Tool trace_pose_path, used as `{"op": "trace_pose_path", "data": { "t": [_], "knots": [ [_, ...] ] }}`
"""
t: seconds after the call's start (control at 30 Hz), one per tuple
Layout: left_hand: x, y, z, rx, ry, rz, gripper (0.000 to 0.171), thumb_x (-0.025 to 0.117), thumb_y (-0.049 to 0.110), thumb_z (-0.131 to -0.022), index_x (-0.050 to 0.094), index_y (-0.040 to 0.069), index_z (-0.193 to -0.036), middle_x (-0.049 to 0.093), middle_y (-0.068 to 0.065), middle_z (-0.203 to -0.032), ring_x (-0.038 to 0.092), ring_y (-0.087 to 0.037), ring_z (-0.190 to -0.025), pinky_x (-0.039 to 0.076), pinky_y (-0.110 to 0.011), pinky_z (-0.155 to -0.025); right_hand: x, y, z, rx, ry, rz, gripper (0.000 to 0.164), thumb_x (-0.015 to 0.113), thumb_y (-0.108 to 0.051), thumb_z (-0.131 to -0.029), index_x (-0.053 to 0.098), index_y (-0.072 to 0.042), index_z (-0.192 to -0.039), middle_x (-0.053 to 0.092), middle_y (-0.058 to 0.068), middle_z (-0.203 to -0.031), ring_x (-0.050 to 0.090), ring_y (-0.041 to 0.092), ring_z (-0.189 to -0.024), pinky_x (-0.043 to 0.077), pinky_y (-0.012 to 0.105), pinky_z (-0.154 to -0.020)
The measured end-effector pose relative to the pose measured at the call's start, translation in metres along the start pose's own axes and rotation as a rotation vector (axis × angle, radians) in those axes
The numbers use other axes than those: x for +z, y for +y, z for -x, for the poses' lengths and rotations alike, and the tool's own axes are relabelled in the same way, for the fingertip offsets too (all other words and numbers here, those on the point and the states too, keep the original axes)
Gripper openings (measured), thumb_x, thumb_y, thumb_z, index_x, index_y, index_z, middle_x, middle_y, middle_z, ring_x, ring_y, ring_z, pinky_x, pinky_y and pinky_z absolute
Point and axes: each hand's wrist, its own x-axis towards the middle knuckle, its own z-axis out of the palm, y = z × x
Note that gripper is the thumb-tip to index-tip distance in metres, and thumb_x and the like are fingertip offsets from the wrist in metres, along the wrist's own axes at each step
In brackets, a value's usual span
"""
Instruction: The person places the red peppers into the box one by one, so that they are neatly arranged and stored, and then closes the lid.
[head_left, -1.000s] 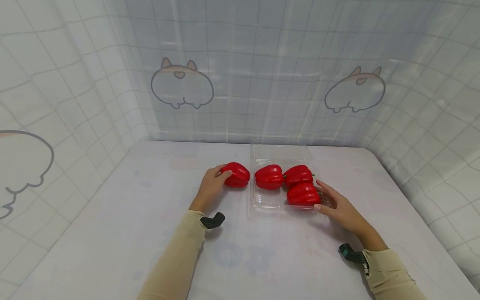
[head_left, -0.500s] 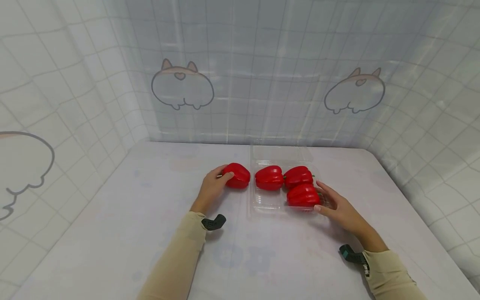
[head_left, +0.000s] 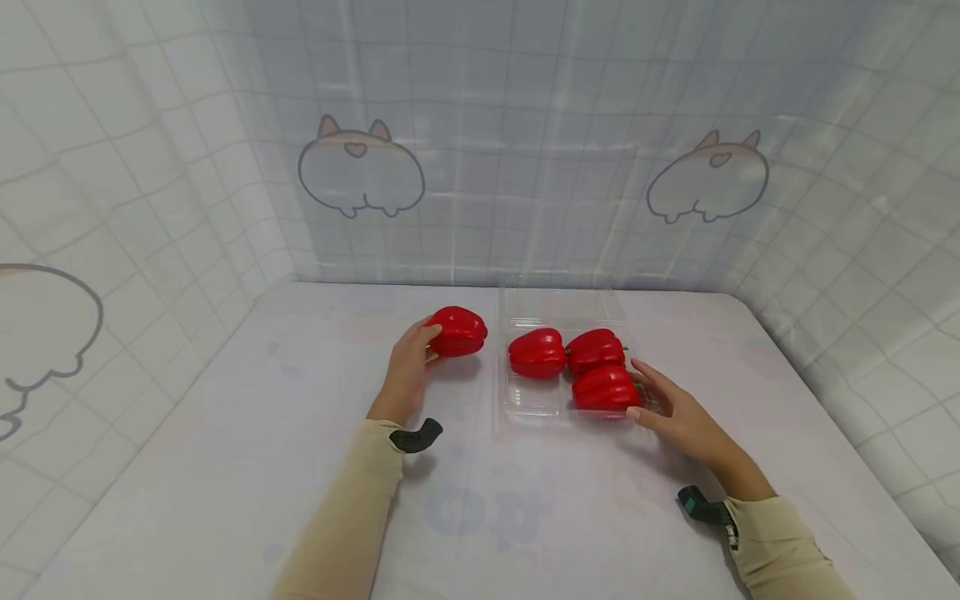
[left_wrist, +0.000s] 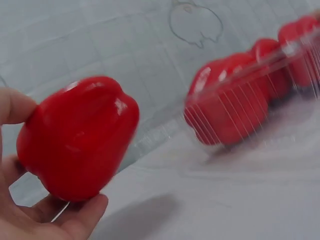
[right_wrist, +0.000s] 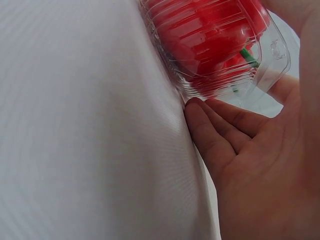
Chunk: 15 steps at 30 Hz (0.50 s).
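My left hand (head_left: 408,367) holds a red bell pepper (head_left: 457,332) just above the table, left of a clear plastic clamshell container (head_left: 533,402). In the left wrist view, thumb and fingers wrap one end of this pepper (left_wrist: 80,140), and its shadow falls on the table below. Three more red peppers lie in the container: one at left (head_left: 537,353), one at the back right (head_left: 596,351), one at the front right (head_left: 604,389). My right hand (head_left: 678,417) grips the container's right end, thumb at the front corner and fingers along the side. In the right wrist view, fingertips meet its ribbed lower corner (right_wrist: 220,82).
The container's transparent lid (head_left: 562,306) lies folded back behind it. A white cloth covers the table (head_left: 480,517). Gridded curtains with cartoon animals (head_left: 362,175) hang at the back and sides. Dark wrist devices (head_left: 417,437) sit at both cuffs.
The left hand has raised the pepper from the table and drawn it slightly left and away from the container. The right hand and the container have stayed in place.
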Motion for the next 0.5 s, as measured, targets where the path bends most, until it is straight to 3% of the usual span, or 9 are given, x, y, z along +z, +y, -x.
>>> {"op": "trace_pose_path", "data": {
  "t": [0.1, 0.17, 0.3, 0.5],
  "knots": [
    [-0.0001, 0.0012, -0.0003, -0.026, -0.010, 0.164, 0.051, 0.059, 0.032, -0.100, 0.045, 0.016, -0.147, 0.046, -0.006, -0.143, 0.048, -0.031, -0.128, 0.049, -0.040, -0.101, 0.0000, -0.0009, 0.0000, 0.002, 0.000, 0.001, 0.085, 0.072, -0.033, -0.092, 0.021, -0.024, -0.161, 0.035, 0.019, -0.157, 0.044, 0.041, -0.136, 0.043, 0.058, -0.103],
    [0.0007, 0.0017, 0.0002, -0.032, -0.017, 0.217, 0.051, 0.059, 0.031, -0.100, 0.045, 0.016, -0.146, 0.045, -0.007, -0.143, 0.048, -0.032, -0.128, 0.051, -0.042, -0.099, 0.0000, -0.0010, -0.0001, 0.004, 0.000, 0.005, 0.086, 0.072, -0.033, -0.092, 0.021, -0.024, -0.161, 0.034, 0.019, -0.157, 0.043, 0.041, -0.136, 0.043, 0.058, -0.103],
    [0.0019, 0.0012, 0.0008, -0.042, -0.040, 0.277, 0.048, 0.059, 0.027, -0.100, 0.045, 0.015, -0.145, 0.045, -0.008, -0.143, 0.047, -0.034, -0.128, 0.053, -0.047, -0.096, 0.0002, -0.0003, -0.0003, 0.007, -0.002, 0.004, 0.086, 0.072, -0.033, -0.092, 0.021, -0.024, -0.161, 0.034, 0.019, -0.157, 0.043, 0.041, -0.136, 0.043, 0.058, -0.103],
    [0.0031, 0.0010, 0.0015, -0.048, -0.059, 0.275, 0.051, 0.060, 0.026, -0.098, 0.044, 0.016, -0.145, 0.045, -0.008, -0.142, 0.048, -0.036, -0.127, 0.055, -0.046, -0.092, 0.0002, -0.0006, -0.0001, 0.008, -0.001, 0.010, 0.086, 0.071, -0.034, -0.092, 0.021, -0.023, -0.161, 0.034, 0.020, -0.157, 0.044, 0.042, -0.135, 0.044, 0.059, -0.102]
  ]
}}
